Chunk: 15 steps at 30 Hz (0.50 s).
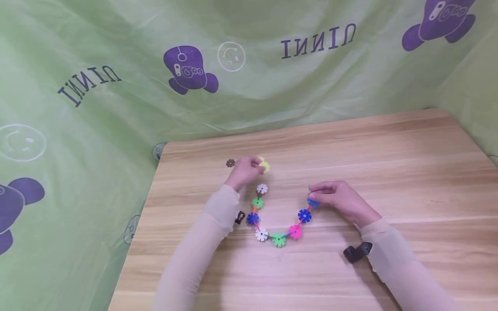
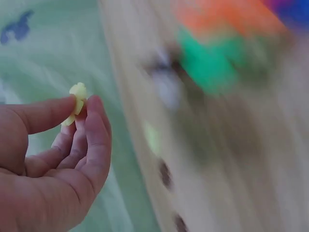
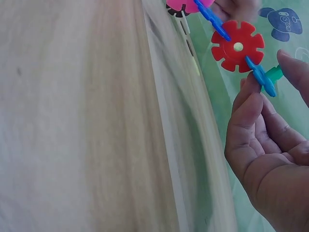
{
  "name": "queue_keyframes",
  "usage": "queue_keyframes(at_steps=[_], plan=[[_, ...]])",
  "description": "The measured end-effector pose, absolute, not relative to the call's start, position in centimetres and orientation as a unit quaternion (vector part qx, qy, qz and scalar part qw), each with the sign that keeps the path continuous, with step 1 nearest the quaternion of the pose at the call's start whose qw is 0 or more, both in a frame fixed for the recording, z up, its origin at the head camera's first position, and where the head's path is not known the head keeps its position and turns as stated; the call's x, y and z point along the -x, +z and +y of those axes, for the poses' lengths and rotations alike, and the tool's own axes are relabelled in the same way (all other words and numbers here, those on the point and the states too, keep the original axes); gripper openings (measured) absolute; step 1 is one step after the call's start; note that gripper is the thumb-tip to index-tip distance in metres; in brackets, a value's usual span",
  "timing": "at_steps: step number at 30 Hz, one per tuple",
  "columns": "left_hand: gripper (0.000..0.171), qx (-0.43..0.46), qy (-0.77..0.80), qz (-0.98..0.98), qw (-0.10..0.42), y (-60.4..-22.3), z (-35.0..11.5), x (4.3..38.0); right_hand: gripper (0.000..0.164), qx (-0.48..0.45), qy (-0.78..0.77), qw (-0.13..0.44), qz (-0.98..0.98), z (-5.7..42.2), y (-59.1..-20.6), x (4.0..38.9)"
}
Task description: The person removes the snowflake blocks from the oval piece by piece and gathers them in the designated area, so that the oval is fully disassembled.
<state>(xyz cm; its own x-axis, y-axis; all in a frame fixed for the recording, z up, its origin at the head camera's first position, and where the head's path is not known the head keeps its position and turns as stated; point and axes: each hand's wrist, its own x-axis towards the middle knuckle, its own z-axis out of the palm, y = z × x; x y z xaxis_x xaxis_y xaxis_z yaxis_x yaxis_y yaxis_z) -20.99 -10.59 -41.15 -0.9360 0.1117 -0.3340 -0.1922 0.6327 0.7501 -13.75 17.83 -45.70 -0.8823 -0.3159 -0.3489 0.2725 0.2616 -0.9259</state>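
My left hand pinches a yellow notched disc between thumb and fingers, above the table's far part. A chain of interlocked notched plastic discs hangs in a U toward me, with white, green and pink ones among them. The chain's right end is at my right hand, which holds a light blue disc fitted into a red disc. A green piece shows at the right fingertips, partly hidden. Beyond the left hand's fingertips is another yellow disc.
A brown disc lies on the wooden table left of my left hand. A green printed cloth hangs behind the table's far edge. Each wrist wears a small black device, one on the right.
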Motion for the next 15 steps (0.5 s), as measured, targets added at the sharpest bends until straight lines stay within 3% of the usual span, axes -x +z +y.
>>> queue_keyframes(at_steps=[8, 15], plan=[[0.032, 0.107, 0.373, 0.916, 0.102, -43.5, -18.2, 21.4, 0.062, 0.018, -0.617, 0.237, 0.75, 18.3, -45.8, 14.0], [0.033, 0.145, 0.314, 0.936, 0.064, -44.6, -21.6, 22.1, 0.059, 0.024, -0.63, 0.231, 0.741, 18.3, -45.9, 13.9]])
